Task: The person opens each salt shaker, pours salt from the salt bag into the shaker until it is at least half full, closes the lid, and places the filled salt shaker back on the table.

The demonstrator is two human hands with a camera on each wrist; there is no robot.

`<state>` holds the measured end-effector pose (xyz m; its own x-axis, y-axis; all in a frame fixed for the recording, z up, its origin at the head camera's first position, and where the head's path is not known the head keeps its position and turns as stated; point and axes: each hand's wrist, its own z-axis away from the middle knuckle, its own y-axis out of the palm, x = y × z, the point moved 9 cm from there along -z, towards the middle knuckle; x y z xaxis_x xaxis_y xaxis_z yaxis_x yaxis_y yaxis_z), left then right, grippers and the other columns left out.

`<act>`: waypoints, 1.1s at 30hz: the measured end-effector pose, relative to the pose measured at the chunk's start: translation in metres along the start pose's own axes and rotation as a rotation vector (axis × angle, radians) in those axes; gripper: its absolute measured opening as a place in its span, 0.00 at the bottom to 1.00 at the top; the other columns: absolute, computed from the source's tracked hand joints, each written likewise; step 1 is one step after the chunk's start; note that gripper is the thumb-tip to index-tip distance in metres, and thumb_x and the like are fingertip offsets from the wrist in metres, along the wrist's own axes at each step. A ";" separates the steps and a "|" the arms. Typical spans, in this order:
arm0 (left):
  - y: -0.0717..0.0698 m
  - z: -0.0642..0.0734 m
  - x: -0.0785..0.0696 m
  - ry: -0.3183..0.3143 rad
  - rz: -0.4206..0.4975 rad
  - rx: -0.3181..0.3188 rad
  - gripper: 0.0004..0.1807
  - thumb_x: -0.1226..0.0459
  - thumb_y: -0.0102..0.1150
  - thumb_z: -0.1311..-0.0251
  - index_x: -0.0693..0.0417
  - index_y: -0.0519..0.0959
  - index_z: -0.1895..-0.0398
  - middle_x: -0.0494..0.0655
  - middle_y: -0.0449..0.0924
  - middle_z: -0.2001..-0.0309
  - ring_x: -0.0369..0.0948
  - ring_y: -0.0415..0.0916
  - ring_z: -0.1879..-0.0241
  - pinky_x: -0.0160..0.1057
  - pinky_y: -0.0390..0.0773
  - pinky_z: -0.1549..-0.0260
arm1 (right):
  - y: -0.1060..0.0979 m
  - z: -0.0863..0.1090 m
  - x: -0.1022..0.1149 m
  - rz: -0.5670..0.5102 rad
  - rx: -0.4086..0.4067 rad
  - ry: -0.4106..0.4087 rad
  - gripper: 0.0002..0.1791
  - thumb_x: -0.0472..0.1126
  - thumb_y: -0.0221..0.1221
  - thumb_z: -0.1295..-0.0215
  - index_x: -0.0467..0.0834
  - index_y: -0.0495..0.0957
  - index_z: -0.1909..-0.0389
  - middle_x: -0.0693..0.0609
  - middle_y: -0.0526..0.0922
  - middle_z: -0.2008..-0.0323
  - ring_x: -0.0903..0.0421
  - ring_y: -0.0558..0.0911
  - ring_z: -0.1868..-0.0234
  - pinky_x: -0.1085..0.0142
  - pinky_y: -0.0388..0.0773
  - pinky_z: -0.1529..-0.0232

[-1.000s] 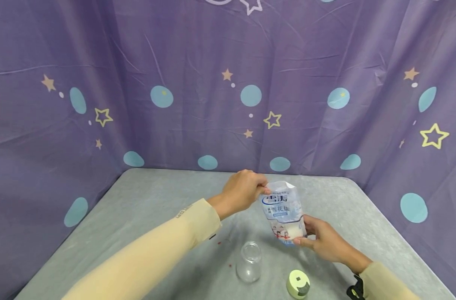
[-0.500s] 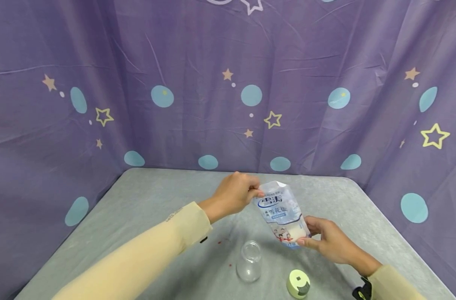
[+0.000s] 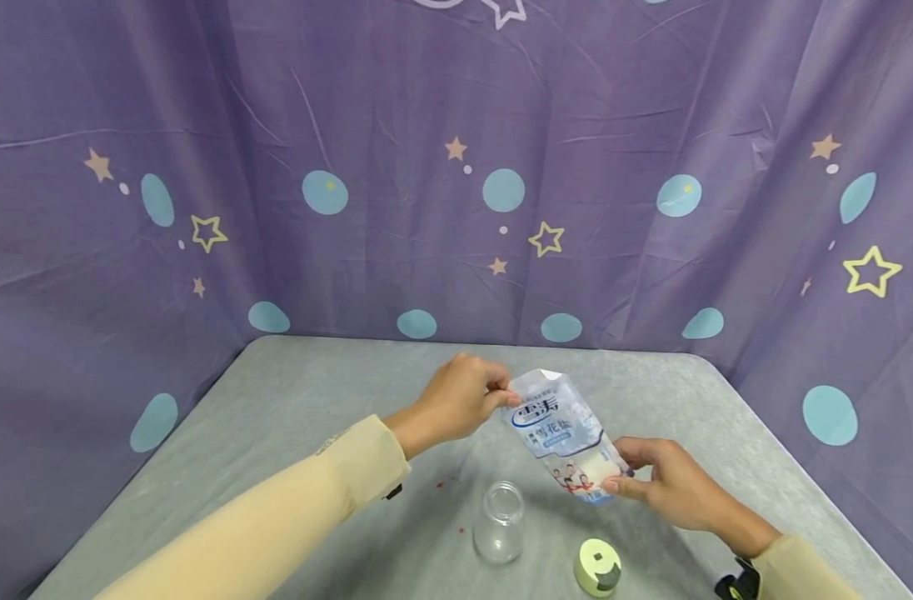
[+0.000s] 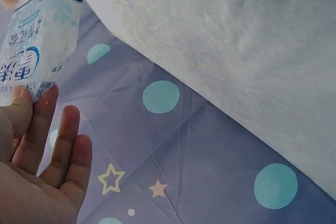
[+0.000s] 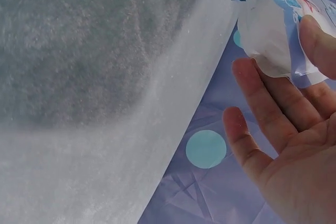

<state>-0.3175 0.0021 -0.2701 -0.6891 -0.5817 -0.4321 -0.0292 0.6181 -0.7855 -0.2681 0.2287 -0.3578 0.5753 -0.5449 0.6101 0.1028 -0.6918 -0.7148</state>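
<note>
A blue-and-white printed salt bag (image 3: 557, 429) is held up over the table, tilted with its top toward the left. My left hand (image 3: 460, 400) pinches its upper left corner between thumb and forefinger; in the left wrist view the other fingers (image 4: 63, 150) stand off the bag. At the lower right edge my right hand (image 3: 674, 483) grips it, thumb in front and fingers behind. White contents show through the bag's lower part (image 5: 268, 40) in the right wrist view. Below the bag stands a clear jar (image 3: 499, 525) with its mouth uncovered.
A light green round lid (image 3: 597, 568) lies to the right of the jar, near the front. Small red specks (image 3: 440, 484) dot the grey tabletop (image 3: 329, 375). A purple patterned curtain (image 3: 396, 250) encloses the table at the back and sides.
My left hand has moved left and slightly down, tipping the bag's top leftward. My right hand has shifted a little to the right and down with the bag's lower end. Jar and lid stay put.
</note>
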 end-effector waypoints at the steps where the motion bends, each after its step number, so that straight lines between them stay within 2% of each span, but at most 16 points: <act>1: 0.000 0.001 0.000 -0.003 0.008 -0.001 0.22 0.57 0.71 0.39 0.46 0.70 0.86 0.34 0.77 0.82 0.30 0.58 0.82 0.32 0.61 0.78 | -0.001 0.000 0.001 0.004 -0.005 -0.009 0.09 0.42 0.70 0.37 0.54 0.86 0.56 0.62 0.88 0.63 0.64 0.83 0.63 0.67 0.77 0.65; 7: -0.002 0.008 0.005 -0.034 0.038 -0.004 0.20 0.57 0.73 0.41 0.47 0.74 0.85 0.32 0.75 0.82 0.31 0.58 0.81 0.32 0.61 0.78 | -0.008 0.002 0.003 0.016 -0.030 -0.005 0.10 0.40 0.69 0.35 0.54 0.86 0.54 0.62 0.88 0.61 0.63 0.83 0.62 0.66 0.78 0.65; 15: -0.003 0.014 0.003 -0.030 0.056 -0.005 0.18 0.57 0.74 0.42 0.43 0.76 0.85 0.33 0.78 0.81 0.30 0.58 0.81 0.31 0.60 0.79 | -0.011 0.003 0.003 -0.054 0.010 0.000 0.08 0.38 0.67 0.33 0.49 0.86 0.54 0.59 0.89 0.61 0.61 0.85 0.63 0.65 0.81 0.65; 22: 0.000 0.020 0.003 -0.060 0.105 0.014 0.17 0.58 0.74 0.42 0.43 0.77 0.84 0.30 0.75 0.81 0.30 0.57 0.81 0.31 0.60 0.80 | -0.015 0.005 0.007 -0.103 0.052 -0.012 0.10 0.36 0.66 0.32 0.44 0.86 0.52 0.56 0.89 0.60 0.60 0.86 0.61 0.65 0.82 0.62; 27: 0.002 0.025 0.004 -0.079 0.153 0.022 0.16 0.60 0.74 0.42 0.43 0.78 0.84 0.32 0.79 0.80 0.31 0.58 0.81 0.31 0.59 0.80 | -0.019 0.006 0.013 -0.107 0.055 -0.056 0.11 0.35 0.66 0.33 0.44 0.86 0.51 0.56 0.89 0.60 0.60 0.87 0.62 0.66 0.82 0.63; 33: 0.005 0.029 0.006 -0.088 0.181 0.028 0.14 0.61 0.74 0.42 0.45 0.81 0.82 0.32 0.84 0.76 0.32 0.63 0.79 0.31 0.62 0.79 | -0.021 0.007 0.013 -0.124 0.063 -0.038 0.11 0.36 0.66 0.32 0.45 0.86 0.50 0.57 0.89 0.61 0.59 0.87 0.64 0.64 0.83 0.65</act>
<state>-0.3009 -0.0134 -0.2891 -0.6152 -0.5071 -0.6036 0.1102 0.7028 -0.7028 -0.2576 0.2398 -0.3369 0.5851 -0.4381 0.6825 0.2249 -0.7209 -0.6555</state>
